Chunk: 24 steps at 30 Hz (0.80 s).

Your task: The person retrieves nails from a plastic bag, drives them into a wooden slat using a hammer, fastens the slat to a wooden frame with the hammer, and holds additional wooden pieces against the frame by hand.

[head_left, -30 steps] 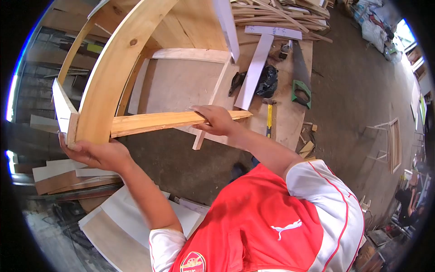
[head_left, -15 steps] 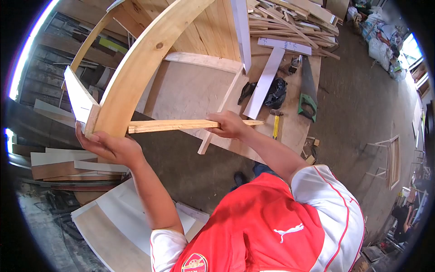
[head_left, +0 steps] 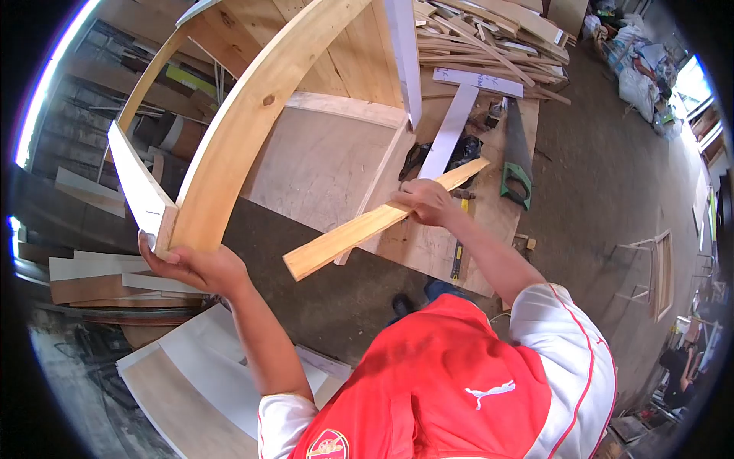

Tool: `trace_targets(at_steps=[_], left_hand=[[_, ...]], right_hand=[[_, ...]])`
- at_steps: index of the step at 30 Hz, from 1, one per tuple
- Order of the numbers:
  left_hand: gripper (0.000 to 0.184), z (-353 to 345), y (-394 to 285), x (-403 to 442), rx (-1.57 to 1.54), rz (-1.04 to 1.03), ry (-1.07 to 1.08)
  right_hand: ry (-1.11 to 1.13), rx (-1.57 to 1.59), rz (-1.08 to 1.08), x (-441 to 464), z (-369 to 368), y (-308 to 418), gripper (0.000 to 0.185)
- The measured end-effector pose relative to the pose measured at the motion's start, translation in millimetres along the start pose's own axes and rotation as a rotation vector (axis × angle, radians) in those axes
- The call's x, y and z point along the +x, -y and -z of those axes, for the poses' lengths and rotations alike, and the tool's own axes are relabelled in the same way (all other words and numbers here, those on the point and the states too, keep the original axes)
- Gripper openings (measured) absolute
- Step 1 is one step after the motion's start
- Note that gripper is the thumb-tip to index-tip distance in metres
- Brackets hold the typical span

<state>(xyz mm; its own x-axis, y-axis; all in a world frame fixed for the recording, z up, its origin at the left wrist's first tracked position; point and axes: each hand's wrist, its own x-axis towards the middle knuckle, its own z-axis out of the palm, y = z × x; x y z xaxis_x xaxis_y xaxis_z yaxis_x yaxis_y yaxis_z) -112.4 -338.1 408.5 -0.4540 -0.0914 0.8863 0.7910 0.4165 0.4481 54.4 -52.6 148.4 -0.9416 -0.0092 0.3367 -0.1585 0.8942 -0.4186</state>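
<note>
My left hand is closed around the lower corner of a large wooden frame, where a curved board meets a white-faced board. The frame stands tilted, and its planked panel rises behind the curve. In my right hand is a flat wooden strip, gripped near its middle. The strip's near end hangs apart from the frame, and its far end passes over a black plastic bag. Just below my right hand lies a hammer with a yellow and black handle.
A handsaw with a green handle lies on the plywood worktable. Beside it is a white strip. Stacked wood offcuts fill the back. Boards lean at left, and a wooden frame stands on the floor at right.
My right hand has moved right and slightly up, swinging the wooden strip away from the curved board to a diagonal. My left hand and the frame's corner have shifted slightly right and down.
</note>
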Motion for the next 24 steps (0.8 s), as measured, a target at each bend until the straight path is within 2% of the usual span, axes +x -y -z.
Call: trace_targets(at_steps=[1, 5, 8, 9, 12, 16, 17, 20, 21, 24], left_hand=[[0.063, 2.4, 2.5, -3.5, 0.005, 0.017, -0.007], [0.068, 15.2, 13.5, -17.7, 0.061, 0.018, -0.029], [0.073, 20.0, 17.1, -23.2, 0.093, 0.034, -0.053], [0.073, 21.4, 17.1, -24.5, 0.101, 0.033, -0.058], [0.071, 24.6, 16.7, -30.6, 0.076, 0.084, -0.083], [0.069, 35.8, 21.9, -36.5, 0.012, 0.074, -0.077], [0.068, 36.2, 21.9, -37.3, -0.032, 0.091, -0.094], [0.067, 34.7, 29.3, -48.9, -0.04, 0.126, -0.121], [0.067, 33.7, 28.0, -50.8, -0.038, 0.137, -0.144], [0.068, 29.5, 26.8, -56.1, -0.035, 0.162, -0.185]], right_hand=[[0.044, 0.037, -0.017, -2.5, 6.3, -5.7, 0.034], [0.112, -0.229, 0.005, -23.0, -20.0, -61.1, 0.032], [0.192, -0.291, 0.0, -38.2, -23.9, -90.9, 0.036], [0.282, -0.345, -0.037, -41.6, -23.2, -98.1, 0.039], [0.203, -0.443, -0.039, -62.5, -47.7, -125.5, 0.035], [0.3, -0.449, -0.183, -73.9, -55.5, -132.7, 0.037], [0.514, -0.285, -0.332, -67.4, -41.6, -125.6, 0.043], [0.611, -0.134, -0.508, -43.8, -33.3, -129.8, 0.051], [0.514, -0.053, -0.596, -37.3, -37.0, -133.7, 0.061], [0.201, 0.128, -1.108, -13.8, -48.0, -138.2, 0.071]])
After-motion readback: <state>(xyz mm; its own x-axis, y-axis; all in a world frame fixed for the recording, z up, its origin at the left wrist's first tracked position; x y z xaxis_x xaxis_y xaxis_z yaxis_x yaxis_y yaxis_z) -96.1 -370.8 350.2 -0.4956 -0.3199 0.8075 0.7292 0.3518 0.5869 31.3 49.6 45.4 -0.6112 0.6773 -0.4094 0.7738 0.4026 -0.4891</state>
